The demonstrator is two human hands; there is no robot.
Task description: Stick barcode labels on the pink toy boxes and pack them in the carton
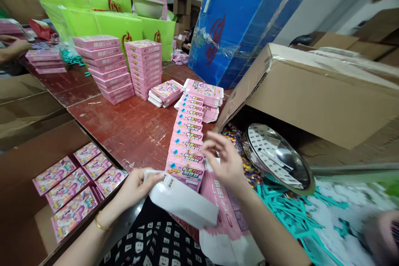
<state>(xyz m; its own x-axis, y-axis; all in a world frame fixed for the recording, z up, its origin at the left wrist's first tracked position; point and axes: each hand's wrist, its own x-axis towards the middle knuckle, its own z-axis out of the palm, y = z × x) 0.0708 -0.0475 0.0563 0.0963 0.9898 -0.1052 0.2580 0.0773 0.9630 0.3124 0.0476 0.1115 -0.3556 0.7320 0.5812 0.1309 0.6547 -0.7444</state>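
Observation:
My left hand (141, 185) is closed on one end of a small carton (183, 203), thumb on top, its plain white side facing up. Small dark marks show near that thumb. My right hand (226, 160) is raised to the right of it with fingers loosely curled and apart, and I see nothing between them. It is nearest a row of overlapping pink boxes (187, 143) with colourful lettering. Under my right forearm lie flat pink carton blanks (222, 203) with white flaps, in front of my lap.
Stacked pink boxes (145, 66) stand on the red table (124, 129). At left, an open cardboard box holds pink boxes (73, 203). Right are a metal bowl (280, 158) of printed pieces, teal plastic strips (286, 212) and a large carton (327, 95). Other people work behind.

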